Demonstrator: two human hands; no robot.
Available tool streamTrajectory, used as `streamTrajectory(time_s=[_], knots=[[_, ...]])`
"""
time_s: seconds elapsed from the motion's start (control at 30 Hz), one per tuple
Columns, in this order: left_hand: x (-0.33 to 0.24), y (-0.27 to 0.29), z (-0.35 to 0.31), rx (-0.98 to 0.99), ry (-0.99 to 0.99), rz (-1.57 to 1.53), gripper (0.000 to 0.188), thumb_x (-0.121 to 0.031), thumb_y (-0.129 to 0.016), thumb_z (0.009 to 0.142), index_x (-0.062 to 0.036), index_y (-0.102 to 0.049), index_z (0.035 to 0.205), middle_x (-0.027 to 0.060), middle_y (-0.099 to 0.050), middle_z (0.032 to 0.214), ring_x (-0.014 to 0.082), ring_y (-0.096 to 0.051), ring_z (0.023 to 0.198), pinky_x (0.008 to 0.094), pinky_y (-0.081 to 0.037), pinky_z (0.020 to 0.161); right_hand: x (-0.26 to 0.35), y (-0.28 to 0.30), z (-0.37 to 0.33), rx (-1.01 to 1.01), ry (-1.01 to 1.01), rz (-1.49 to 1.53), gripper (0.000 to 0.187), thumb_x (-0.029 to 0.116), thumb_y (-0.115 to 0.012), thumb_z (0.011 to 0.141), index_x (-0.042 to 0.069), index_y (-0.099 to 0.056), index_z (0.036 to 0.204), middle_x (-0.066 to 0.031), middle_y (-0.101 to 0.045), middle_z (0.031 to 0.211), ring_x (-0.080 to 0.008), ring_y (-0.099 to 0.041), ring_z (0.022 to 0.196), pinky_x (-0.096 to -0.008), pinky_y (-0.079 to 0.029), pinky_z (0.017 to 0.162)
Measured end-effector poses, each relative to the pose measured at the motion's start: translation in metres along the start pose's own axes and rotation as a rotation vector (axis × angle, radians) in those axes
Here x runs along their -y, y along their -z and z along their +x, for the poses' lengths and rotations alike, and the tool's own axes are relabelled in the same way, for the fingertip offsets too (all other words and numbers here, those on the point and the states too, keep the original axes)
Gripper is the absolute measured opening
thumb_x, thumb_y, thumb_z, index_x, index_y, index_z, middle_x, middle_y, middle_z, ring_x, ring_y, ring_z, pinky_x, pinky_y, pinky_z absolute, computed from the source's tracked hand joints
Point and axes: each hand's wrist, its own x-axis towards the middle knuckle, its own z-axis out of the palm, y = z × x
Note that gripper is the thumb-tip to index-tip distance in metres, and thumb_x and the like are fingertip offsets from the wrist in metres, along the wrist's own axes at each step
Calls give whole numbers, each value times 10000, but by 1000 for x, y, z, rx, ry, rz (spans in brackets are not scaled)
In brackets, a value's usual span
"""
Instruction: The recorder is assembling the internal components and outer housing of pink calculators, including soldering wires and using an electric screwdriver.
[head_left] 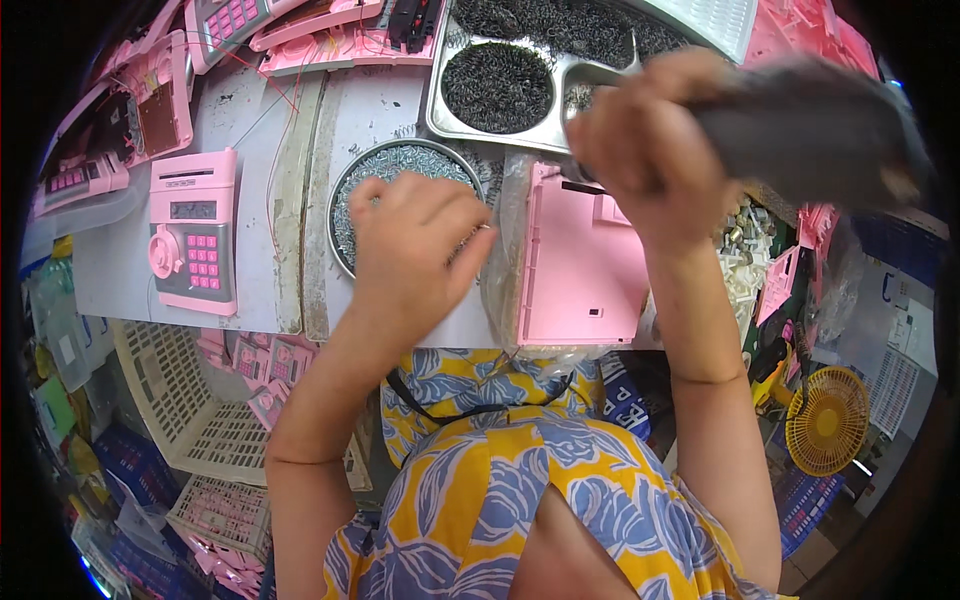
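Observation:
My left hand [420,235] is over a round metal dish [336,250] of small silver screws [400,158]. Its fingers are curled, and a tiny glint at the thumb tip looks like a screw [485,227]. Gripped in my right hand [655,150] is a dark electric screwdriver [800,125], smeared by motion, its thin tip pointing left above a pink plastic panel [580,270]. That panel lies flat at the table's front edge, on clear plastic wrap, with a slot near its upper edge and a small hole low on its right.
A metal tray [440,118] holds dark springs at the back. An assembled pink-and-grey toy safe [193,235] with a keypad lies at left, near opened pink housings [160,100] with wires. White plastic parts [745,265] are heaped at right. Below stand a cream crate [180,410] and a yellow fan [826,420].

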Motion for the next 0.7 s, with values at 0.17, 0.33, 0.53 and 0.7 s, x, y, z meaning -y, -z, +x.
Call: streamTrajectory(time_s=[0.17,0.33,0.53,0.7], knots=[[-14,-10,-1,36,58,-178,102,-135,-771,795,-152,-706,872,-24,-701,866,170,-610,846,393,-312,871,38,-29,-6,135,-24,11,194,333,-558,1018,150,-500,1047,38,-459,613,-101,-438,523,-297,-426,569],[-16,-12,-3,47,55,-193,112,-155,-784,785,-151,-705,865,-29,-684,834,171,-611,835,409,-318,860,39,-39,-10,122,-54,9,245,342,-619,995,141,-478,1007,21,-476,618,-109,-442,496,-300,-413,531],[-7,6,-3,31,147,97,145,-181,-794,762,-148,-695,863,-18,-642,925,205,-582,938,437,-325,897,24,-39,-21,24,-46,25,282,288,-670,968,111,-451,951,4,-458,581,-116,-437,483,-310,-408,513],[15,15,-22,165,129,243,131,-205,-747,824,-113,-671,879,29,-611,901,233,-570,980,445,-323,906,9,-37,-31,-27,-79,-24,300,234,-695,950,95,-433,901,-15,-467,552,-119,-446,477,-317,-414,500]])
